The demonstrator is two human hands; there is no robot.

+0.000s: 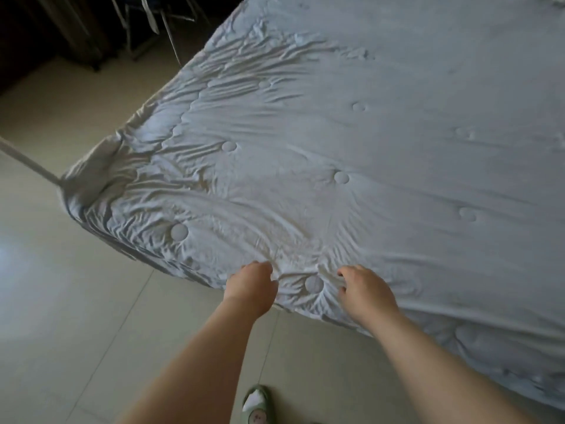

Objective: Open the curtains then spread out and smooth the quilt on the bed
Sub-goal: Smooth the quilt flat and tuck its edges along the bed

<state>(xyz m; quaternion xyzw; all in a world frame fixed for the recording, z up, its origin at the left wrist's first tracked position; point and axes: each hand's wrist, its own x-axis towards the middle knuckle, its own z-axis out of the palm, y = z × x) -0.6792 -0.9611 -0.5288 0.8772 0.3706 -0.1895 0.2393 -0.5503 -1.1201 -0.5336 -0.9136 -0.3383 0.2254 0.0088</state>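
pale white wrinkled quilt [351, 142] with round stitched tufts was spread over bed [120, 246], near edge draped toward beige tiled floor [76, 301], left corner bunched and hanging. left hand [252, 286] was set at near edge, fingers curled into fabric, fold gripped. right hand [365, 290] was placed just beside, one tuft between, fingers bent, cloth pinched. open floor was seen left of bed and along near side. green slipper [256, 403] was seen below arms. dark curtain [61, 29] and thin metal frame [146, 29] were seen beyond far corner.
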